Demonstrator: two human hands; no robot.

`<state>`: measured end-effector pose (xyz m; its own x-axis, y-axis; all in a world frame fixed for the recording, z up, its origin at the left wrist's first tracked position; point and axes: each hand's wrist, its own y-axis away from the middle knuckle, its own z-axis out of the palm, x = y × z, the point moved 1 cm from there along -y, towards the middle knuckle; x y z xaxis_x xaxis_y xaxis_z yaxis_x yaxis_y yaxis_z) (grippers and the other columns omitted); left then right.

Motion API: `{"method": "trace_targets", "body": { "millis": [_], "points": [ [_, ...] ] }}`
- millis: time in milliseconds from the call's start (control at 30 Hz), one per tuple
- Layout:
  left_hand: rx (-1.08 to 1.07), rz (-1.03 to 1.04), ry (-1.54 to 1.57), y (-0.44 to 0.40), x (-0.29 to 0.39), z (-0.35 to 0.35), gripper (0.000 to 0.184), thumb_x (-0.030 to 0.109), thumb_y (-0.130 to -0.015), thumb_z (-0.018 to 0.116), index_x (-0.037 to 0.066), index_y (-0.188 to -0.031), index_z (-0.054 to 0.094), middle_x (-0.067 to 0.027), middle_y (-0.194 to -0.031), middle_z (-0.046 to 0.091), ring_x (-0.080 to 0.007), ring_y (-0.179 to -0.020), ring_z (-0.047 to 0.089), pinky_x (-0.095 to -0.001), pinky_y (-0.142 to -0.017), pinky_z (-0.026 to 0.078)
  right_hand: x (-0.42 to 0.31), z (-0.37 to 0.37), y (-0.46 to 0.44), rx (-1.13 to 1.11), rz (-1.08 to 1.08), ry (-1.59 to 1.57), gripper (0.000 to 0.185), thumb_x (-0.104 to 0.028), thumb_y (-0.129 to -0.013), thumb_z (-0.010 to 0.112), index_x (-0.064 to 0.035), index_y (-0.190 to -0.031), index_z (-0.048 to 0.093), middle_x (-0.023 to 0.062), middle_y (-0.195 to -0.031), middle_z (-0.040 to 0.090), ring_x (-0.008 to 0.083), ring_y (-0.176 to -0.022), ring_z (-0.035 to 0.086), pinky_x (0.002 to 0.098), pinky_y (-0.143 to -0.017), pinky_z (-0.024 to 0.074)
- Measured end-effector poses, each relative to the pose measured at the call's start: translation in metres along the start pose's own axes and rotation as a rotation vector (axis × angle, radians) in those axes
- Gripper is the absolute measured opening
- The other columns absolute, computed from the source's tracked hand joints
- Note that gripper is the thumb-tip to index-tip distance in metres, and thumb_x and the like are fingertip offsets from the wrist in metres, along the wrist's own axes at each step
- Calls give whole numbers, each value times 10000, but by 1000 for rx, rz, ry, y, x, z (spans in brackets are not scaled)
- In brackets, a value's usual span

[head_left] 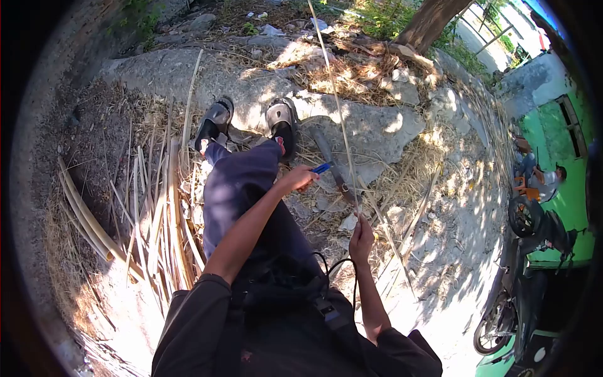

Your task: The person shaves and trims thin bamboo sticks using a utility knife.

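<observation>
Curved tan lengths of cane-like material lie on the dry ground at far left, beside a loose pile of pale, split strips reaching close to your left leg. Your dark shoes rest near a broad stone slab, partly in sun, partly in shade. Your left hand, at center, has its fingers clamped around a blue object, whose exposed end points toward the right and stands just beside a long, thin strip, apart from it. Between and beyond your hands, a dark, blade-like tool lies slantwise; whether the strip touches it, you cannot tell from this angle. The strip runs from your right hand up past the top edge of the view. Your right fingers are pinched together on its lower end, over straw-littered ground. A tree trunk leans farther up and to the right, above scattered dry leaves and stones. Along the right edge, well apart from you, a motorcycle stands near a green wall, where another person sits.
</observation>
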<state>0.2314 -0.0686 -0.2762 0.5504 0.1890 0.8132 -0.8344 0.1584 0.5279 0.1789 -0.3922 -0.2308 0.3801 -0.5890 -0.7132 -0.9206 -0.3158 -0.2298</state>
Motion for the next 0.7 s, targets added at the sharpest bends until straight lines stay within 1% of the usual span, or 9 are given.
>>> {"method": "trace_targets", "body": {
  "millis": [100,233,300,367,467,500,567,600,700],
  "points": [
    [-65,2,83,14,17,12,193,180,-1092,544,0,-1102,615,41,-684,401,-79,-471,300,-312,-421,259,13,8,-6,-20,-86,11,270,-84,-1080,517,15,-1268,684,257,-1086,728,409,-941,711,485,-799,536],
    [-44,-89,148,13,10,9,230,188,-1121,484,-2,-1107,613,41,-700,402,-79,-471,303,-304,-414,223,-2,12,-16,7,120,87,269,-57,-1057,523,-4,-1257,697,240,-1086,730,436,-929,701,493,-803,538],
    [39,-99,178,13,8,9,240,201,-1123,480,-1,-1103,609,43,-699,396,-78,-477,311,-302,-418,233,-16,6,-16,71,-84,31,270,-68,-1058,520,3,-1249,697,238,-1015,733,448,-865,699,495,-772,537],
    [-26,-86,183,17,18,14,244,206,-1124,478,-1,-1099,604,44,-697,394,-79,-480,311,-307,-425,242,12,16,-14,63,-230,95,275,-45,-1050,516,2,-1255,694,233,-987,730,431,-845,704,483,-751,531],
    [-22,-64,181,23,27,4,248,215,-1126,471,2,-1095,593,46,-694,387,-79,-480,302,-310,-433,245,-2,12,-19,-75,364,83,293,-32,-1042,521,-5,-1278,693,222,-1026,745,387,-901,723,448,-781,534],
    [7,-74,165,23,24,8,248,218,-1126,466,5,-1095,587,47,-692,383,-79,-477,292,-309,-433,241,-5,17,-16,-84,368,84,293,-32,-1042,521,-5,-1278,693,222,-1026,745,387,-901,723,448,-781,534],
    [20,-85,145,22,19,15,247,222,-1127,462,7,-1095,582,48,-691,378,-78,-475,283,-307,-434,236,-14,16,-12,86,-110,-34,279,-62,-1048,532,-7,-1258,708,224,-918,735,376,-772,699,454,-719,516],
    [6,-78,165,23,21,14,242,218,-1124,463,11,-1086,582,48,-689,378,-76,-474,281,-306,-433,233,10,28,-13,70,-157,7,272,-76,-1056,528,-28,-1240,724,208,-830,715,357,-661,646,462,-653,478],
    [-28,-52,127,31,33,15,256,231,-1124,460,17,-1077,593,28,-714,409,-88,-462,288,-312,-430,252,35,23,-10,-22,196,78,266,-84,-1077,527,-48,-1227,743,140,-726,627,207,-606,530,384,-591,399]
  ]
}}
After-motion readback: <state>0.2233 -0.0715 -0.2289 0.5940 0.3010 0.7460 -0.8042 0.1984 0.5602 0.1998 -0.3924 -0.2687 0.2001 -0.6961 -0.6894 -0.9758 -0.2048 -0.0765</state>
